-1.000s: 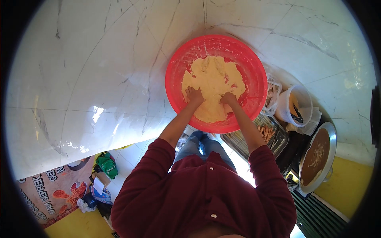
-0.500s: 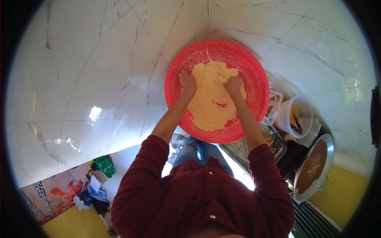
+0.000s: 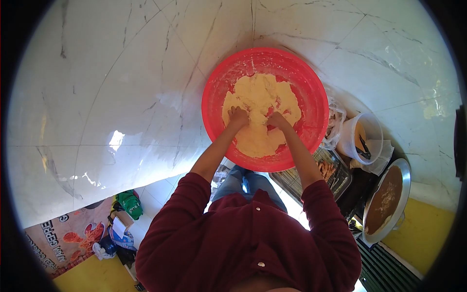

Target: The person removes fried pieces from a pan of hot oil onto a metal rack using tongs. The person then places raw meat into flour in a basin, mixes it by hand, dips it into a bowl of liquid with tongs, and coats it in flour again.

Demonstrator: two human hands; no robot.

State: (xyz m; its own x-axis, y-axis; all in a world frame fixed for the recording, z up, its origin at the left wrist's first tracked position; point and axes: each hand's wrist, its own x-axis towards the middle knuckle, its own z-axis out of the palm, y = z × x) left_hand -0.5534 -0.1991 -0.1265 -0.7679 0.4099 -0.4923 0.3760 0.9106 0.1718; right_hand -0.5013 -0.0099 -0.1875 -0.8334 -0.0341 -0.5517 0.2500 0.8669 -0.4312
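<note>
Pale yellow flour-like powder covers much of the bottom of a large red plastic basin. My left hand presses into the powder left of the middle, its fingers slightly apart and their tips partly sunk. To the right, my right hand has its fingers curled down into the powder, closed on some of it; the fingertips are hidden. Between and beyond my hands, the powder is broken up, with red patches of the basin floor showing.
Right of the basin are a plastic bag, a clear tub with a black-handled utensil, and a wire-racked tray with brown food pieces. A wide metal pan of brown contents stands farther right. Marbled tile walls enclose the corner.
Both hands have moved toward my body, and inward toward each other. The powder's surface is more broken, with new bare patches near my right hand.
</note>
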